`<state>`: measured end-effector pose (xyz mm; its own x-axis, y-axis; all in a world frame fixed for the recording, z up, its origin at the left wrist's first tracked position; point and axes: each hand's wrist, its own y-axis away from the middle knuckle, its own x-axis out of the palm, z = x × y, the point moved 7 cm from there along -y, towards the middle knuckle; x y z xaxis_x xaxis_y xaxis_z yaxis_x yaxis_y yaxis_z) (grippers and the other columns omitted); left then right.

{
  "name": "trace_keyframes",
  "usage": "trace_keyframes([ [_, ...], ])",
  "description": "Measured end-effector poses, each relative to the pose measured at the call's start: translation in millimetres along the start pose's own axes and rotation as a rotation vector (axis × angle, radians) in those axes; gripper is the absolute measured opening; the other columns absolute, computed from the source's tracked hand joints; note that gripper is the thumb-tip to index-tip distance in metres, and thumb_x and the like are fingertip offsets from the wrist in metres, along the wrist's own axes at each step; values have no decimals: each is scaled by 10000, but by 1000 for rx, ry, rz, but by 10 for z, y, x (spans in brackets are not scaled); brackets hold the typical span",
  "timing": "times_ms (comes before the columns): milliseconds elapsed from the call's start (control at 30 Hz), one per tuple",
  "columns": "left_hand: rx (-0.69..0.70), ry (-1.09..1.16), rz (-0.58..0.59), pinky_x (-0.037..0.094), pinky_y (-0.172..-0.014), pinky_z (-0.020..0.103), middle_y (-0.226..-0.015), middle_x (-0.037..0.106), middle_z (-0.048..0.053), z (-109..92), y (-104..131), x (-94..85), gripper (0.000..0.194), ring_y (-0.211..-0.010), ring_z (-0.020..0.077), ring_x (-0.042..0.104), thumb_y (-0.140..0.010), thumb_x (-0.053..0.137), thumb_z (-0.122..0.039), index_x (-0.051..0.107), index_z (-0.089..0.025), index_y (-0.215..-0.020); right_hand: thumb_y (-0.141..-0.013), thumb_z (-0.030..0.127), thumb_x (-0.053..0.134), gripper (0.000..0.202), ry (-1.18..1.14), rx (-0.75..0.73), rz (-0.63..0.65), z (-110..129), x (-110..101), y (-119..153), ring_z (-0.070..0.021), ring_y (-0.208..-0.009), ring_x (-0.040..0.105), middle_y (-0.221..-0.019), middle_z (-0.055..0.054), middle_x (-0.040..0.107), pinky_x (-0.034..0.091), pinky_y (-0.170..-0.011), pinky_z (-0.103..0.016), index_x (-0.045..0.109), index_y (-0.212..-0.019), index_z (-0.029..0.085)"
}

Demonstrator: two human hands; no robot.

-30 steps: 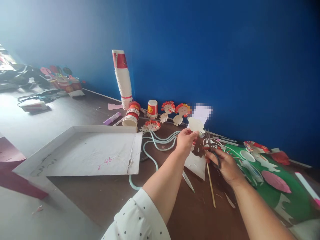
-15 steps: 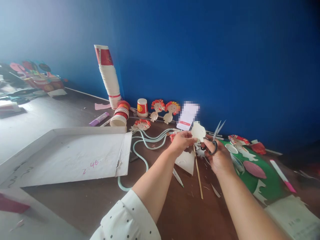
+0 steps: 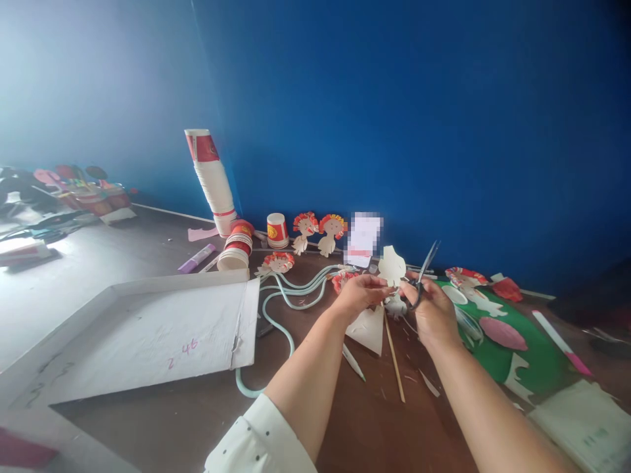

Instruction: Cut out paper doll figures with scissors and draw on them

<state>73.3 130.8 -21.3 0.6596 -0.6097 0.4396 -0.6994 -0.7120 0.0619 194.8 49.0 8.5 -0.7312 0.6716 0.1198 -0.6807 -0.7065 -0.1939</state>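
Observation:
Between my hands a small cream paper cutout [image 3: 392, 266] with a rounded top stands up. My left hand [image 3: 362, 292] is closed on its lower left edge. My right hand [image 3: 432, 312] has a pair of scissors [image 3: 424, 269] with black handles in its grip, blades pointing up and away; its fingertips also reach the cutout's lower right edge. Below the hands lie a thin wooden stick [image 3: 394, 358], a white piece of paper [image 3: 369, 330] and a green-tipped marker [image 3: 353, 362]. Two paper figures with red fringed hair [image 3: 330, 235] lean on the blue wall.
A white cardboard tray [image 3: 148, 328] fills the left. Behind it stand a tall stack of paper cups [image 3: 214, 184] and a single upturned cup [image 3: 277, 231]. A pale blue cable [image 3: 276, 322] curls left of my hands. At right lie a green sheet [image 3: 537, 355] and a pink-capped marker [image 3: 562, 343].
The cutout has turned more upright between my fingers, and the scissor blades are closer together. My view has tilted up slightly, so the scene sits lower.

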Motion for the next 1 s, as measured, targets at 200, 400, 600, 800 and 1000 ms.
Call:
trace_keyframes([
  [200, 16, -25, 48, 402, -608, 236, -724, 615, 29, 0, 3, 24, 472, -621, 82, 543, -539, 857, -378, 651, -109, -867, -672, 326, 784, 375, 26, -19, -28, 46, -19, 7, -158, -763, 649, -897, -14, 717, 505, -694, -276, 697, -1024, 233],
  [400, 20, -5, 43, 411, -665, 252, -761, 623, 38, -31, 35, 43, 461, -668, 90, 557, -532, 859, -373, 668, -107, -857, -669, 371, 784, 441, 54, -27, -24, 34, -22, 8, -181, -786, 660, -918, -34, 726, 517, -718, -308, 688, -1075, 227],
  [600, 17, 20, 53, 411, -676, 257, -752, 615, 34, -51, 48, 59, 463, -667, 92, 555, -515, 864, -363, 670, -103, -845, -677, 372, 784, 435, 70, -22, -3, 12, -8, 7, -169, -795, 661, -922, -24, 729, 508, -727, -288, 685, -1078, 237],
  [800, -4, 23, 30, 425, -708, 260, -768, 618, 49, -110, 95, 72, 441, -712, 107, 571, -542, 844, -392, 666, -98, -819, -688, 349, 781, 396, 79, -10, 31, 40, 24, 38, -144, -752, 648, -865, -1, 728, 491, -689, -251, 686, -1060, 250],
  [1000, 3, 3, -43, 396, -625, 230, -682, 565, 17, -127, 107, 15, 415, -639, 85, 520, -568, 811, -444, 624, -118, -742, -667, 373, 795, 468, 72, 1, 120, 66, 111, 76, -167, -767, 656, -870, -11, 729, 501, -682, -261, 677, -1100, 239],
])
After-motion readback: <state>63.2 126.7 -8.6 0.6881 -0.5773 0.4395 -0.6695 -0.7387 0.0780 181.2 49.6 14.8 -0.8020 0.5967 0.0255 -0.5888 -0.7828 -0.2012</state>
